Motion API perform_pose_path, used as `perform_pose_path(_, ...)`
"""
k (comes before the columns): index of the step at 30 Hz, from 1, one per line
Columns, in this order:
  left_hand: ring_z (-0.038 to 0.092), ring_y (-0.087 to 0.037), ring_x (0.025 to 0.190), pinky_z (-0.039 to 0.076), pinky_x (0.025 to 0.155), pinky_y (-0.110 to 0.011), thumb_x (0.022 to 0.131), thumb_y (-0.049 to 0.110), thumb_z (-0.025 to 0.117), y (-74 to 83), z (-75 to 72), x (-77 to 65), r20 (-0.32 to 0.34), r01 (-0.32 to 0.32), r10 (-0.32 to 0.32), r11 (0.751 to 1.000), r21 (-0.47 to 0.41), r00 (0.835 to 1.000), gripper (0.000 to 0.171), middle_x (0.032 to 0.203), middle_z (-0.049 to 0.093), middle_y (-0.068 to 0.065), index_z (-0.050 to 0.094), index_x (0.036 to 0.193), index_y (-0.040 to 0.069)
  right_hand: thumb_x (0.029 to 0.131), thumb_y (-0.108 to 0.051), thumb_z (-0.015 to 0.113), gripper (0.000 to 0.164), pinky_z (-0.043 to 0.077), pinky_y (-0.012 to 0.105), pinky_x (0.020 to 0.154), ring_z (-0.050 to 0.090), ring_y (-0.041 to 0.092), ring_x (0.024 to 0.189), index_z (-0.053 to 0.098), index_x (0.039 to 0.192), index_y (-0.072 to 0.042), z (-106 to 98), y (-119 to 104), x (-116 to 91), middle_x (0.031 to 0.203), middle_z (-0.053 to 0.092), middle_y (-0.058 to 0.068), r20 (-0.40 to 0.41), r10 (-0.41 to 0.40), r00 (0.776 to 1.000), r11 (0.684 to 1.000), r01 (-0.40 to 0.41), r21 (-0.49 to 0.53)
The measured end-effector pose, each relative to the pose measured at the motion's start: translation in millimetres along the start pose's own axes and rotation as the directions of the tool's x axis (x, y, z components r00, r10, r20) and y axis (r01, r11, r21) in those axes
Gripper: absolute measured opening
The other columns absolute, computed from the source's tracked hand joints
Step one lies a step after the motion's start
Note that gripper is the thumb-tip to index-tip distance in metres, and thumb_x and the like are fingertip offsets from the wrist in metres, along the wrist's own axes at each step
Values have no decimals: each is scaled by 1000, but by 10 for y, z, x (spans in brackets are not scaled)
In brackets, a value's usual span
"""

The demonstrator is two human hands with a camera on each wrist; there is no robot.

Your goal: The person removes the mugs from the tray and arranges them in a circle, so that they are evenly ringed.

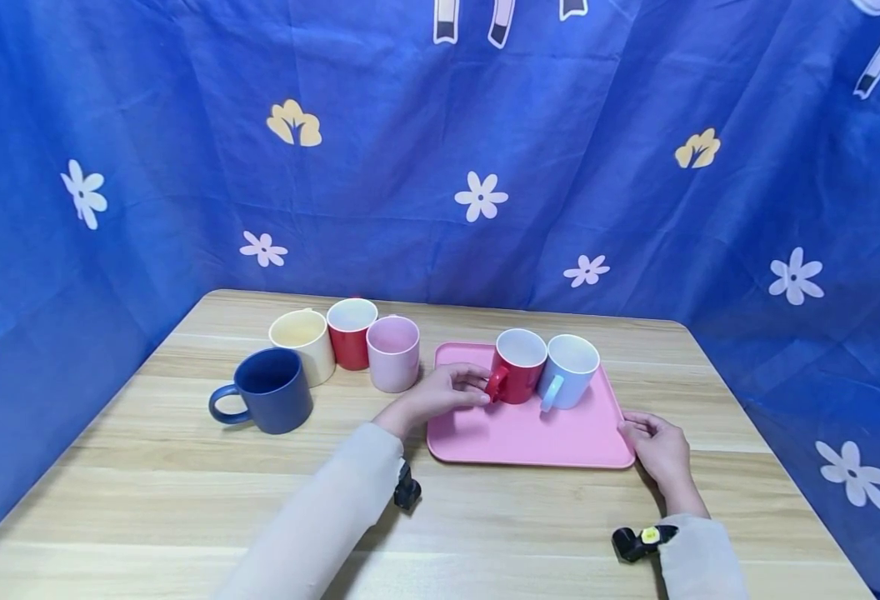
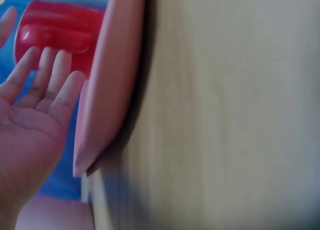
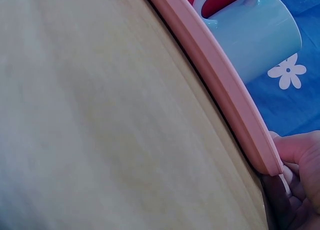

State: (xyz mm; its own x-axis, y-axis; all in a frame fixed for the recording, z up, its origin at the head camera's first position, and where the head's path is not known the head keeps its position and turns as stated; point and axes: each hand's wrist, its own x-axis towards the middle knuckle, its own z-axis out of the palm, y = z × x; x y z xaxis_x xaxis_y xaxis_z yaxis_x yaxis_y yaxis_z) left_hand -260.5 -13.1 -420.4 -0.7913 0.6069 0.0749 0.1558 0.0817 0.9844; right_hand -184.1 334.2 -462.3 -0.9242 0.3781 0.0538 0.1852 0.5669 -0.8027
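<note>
A red mug (image 1: pixel 518 375) with a white inside stands upright on a pink tray (image 1: pixel 530 446), close beside a light blue mug (image 1: pixel 569 377). Over the tray's left part, my left hand (image 1: pixel 447 393) has its fingertips at the red mug's handle. In the left wrist view the fingers of that hand (image 2: pixel 37 104) are nearly straight and not wrapped round the mug (image 2: pixel 62 32). My right hand (image 1: pixel 657 450) pinches the tray's right edge near the front corner. The right wrist view shows the thumb (image 3: pixel 295 146) at the rim, with other fingers curled lower, partly hidden.
Left of the tray stand a pink mug (image 1: pixel 393 357), another red mug (image 1: pixel 352 335), a cream mug (image 1: pixel 305 342) and a dark blue mug (image 1: pixel 271 392), whose handle points left. A blue patterned curtain (image 1: pixel 410 167) rises behind the wooden table (image 1: pixel 185 517).
</note>
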Motion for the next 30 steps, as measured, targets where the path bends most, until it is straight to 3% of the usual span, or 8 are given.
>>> perform_pose_path(8, 63, -16, 88, 53, 80, -29, 83, -3, 68, -9, 155, 88, -74, -40, 38, 999, -23, 997, 32, 103, 66, -21, 60, 112, -14, 89, -24, 66, 34, 45, 13, 66, 62, 5, 80, 67, 112, 1, -2, 0, -2, 99, 70, 14, -4, 3, 1000, 1000, -3, -8)
perform_pose_path(16, 63, -10, 79, 53, 76, -27, 84, -6, 66, -88, 214, 161, -159, -34, 28, 999, -35, 987, 25, 96, 68, -18, 62, 108, -14, 88, -23, 66, 33, 45, 13, 65, 62, 5, 79, 67, 112, 1, 4, -3, -5, 98, 70, 13, -8, 1, 1000, 1000, -1, -4)
perform_pose_path(25, 63, -10, 76, 54, 76, -33, 83, -4, 68, -65, 206, 179, -173, -13, 19, 999, 36, 985, 23, 89, 69, -15, 66, 104, -11, 88, -22, 66, 33, 46, 14, 65, 62, 4, 78, 67, 111, 2, 0, -6, -4, 97, 70, 14, -9, -2, 1000, 1000, 2, 4)
perform_pose_path(30, 63, -9, 77, 53, 76, -29, 82, -2, 70, -61, 188, 169, -169, -14, 29, 996, 88, 985, 24, 89, 70, -15, 68, 105, -9, 89, -23, 67, 34, 46, 14, 65, 61, 4, 78, 67, 112, 2, 3, -1, -8, 97, 70, 13, -4, 13, 1000, 1000, -13, 7)
